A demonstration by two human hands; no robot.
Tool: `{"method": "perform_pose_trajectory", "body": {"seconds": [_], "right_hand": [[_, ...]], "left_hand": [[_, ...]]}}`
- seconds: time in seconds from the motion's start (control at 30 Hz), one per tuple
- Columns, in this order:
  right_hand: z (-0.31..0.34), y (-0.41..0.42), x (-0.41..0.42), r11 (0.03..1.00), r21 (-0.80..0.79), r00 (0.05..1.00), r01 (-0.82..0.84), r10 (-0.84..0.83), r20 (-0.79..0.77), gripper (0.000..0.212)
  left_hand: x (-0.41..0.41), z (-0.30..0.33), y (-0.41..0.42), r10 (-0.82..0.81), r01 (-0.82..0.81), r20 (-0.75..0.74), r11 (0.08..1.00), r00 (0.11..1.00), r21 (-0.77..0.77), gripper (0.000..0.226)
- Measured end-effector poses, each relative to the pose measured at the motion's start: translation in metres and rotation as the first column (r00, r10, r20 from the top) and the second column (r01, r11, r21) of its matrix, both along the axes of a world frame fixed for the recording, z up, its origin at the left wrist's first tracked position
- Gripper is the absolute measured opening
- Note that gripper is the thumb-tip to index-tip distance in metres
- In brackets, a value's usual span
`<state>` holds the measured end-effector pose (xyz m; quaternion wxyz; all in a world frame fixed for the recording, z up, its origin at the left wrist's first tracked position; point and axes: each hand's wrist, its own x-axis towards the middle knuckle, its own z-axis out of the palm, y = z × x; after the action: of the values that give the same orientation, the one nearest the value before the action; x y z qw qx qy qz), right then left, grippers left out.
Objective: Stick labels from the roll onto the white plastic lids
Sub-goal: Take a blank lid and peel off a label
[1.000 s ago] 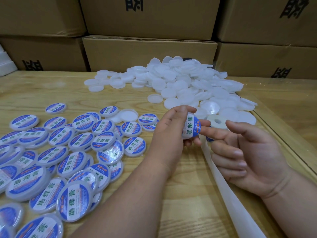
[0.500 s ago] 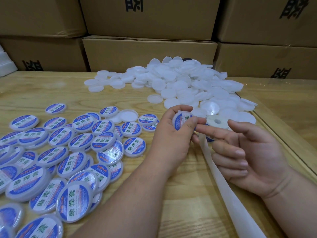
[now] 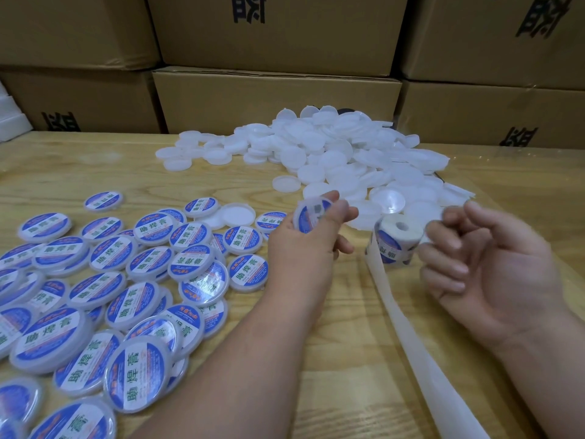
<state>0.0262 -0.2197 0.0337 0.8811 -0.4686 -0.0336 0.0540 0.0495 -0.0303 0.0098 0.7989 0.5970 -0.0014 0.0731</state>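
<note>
Pinched labelled lid [image 3: 311, 215] in left hand [image 3: 304, 245]; right hand [image 3: 484, 264] loosely curled, empty, beside label roll [image 3: 395, 242]. Risked dropping lid on careless toss; label edge possibly unpressed.

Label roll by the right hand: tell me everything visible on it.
The label roll is a small white cylinder standing on end on the wooden table, its hollow core facing up. Blue, white and green printed labels wrap its side. A long, empty, translucent white backing strip trails from it toward the camera. It sits in front of the plain white lids, just left of the right hand; contact with the blurred fingers is unclear.
</note>
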Motion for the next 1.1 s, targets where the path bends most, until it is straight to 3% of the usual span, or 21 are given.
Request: {"method": "perform_pose_trajectory", "body": {"seconds": [0.1,0.23,0.37,0.47,0.53,0.6,0.67,0.7,0.77,0.83,0.97,1.1], "right_hand": [[-0.004,-0.015,0.01,0.95,-0.049,0.951,0.309,-0.308,0.026,0.022],[-0.014,-0.026,0.02,0.757,-0.286,0.806,0.587,-0.58,0.117,0.028],[-0.024,-0.022,0.022,0.604,-0.491,0.758,0.628,-0.618,0.208,0.02],[-0.027,-0.017,0.023,0.566,-0.527,0.754,0.634,-0.603,0.259,0.014],[-0.029,-0.015,0.024,0.538,-0.555,0.752,0.635,-0.595,0.284,0.014],[-0.031,-0.015,0.025,0.523,-0.574,0.754,0.63,-0.588,0.292,0.013],[-0.033,-0.014,0.026,0.513,-0.589,0.758,0.624,-0.582,0.295,0.013],[-0.033,-0.014,0.027,0.507,-0.601,0.761,0.619,-0.576,0.298,0.013],[-0.034,-0.013,0.027,0.497,-0.623,0.77,0.604,-0.564,0.298,0.018],[-0.035,-0.01,0.028,0.518,-0.621,0.782,0.589,-0.56,0.275,0.024],[-0.037,-0.01,0.032,0.504,-0.63,0.778,0.59,-0.564,0.277,0.027],[-0.039,-0.01,0.034,0.457,-0.649,0.772,0.608,-0.53,0.35,0.032]], "left_hand": [[0.001,0.003,0.002,-0.035,0.018,-0.089,0.982,0.995,-0.188,0.049],[0.003,0.001,0.003,-0.032,-0.019,-0.124,0.921,0.992,-0.388,0.077],[0.008,0.002,0.008,-0.008,-0.071,-0.138,0.823,0.99,-0.563,0.072],[0.008,0.004,0.013,-0.018,-0.074,-0.134,0.755,0.991,-0.651,0.064],[0.007,0.007,0.014,-0.042,-0.046,-0.121,0.763,0.992,-0.645,0.062],[0.005,0.007,0.009,-0.029,-0.03,-0.108,0.861,0.994,-0.508,0.046],[0.0,0.005,0.001,0.039,-0.048,-0.048,0.982,0.998,-0.183,0.022],[-0.003,0.002,-0.004,0.064,-0.064,0.01,0.998,0.998,0.027,0.023],[-0.007,-0.007,-0.013,0.016,-0.066,0.122,0.906,0.992,0.418,0.04],[-0.009,-0.012,-0.017,-0.044,-0.077,0.161,0.733,0.986,0.676,0.055],[0.004,-0.015,-0.019,-0.01,-0.114,0.16,0.659,0.987,0.744,0.059],[0.028,-0.017,-0.02,-0.086,-0.082,0.154,0.546,0.984,0.834,0.063]]}}
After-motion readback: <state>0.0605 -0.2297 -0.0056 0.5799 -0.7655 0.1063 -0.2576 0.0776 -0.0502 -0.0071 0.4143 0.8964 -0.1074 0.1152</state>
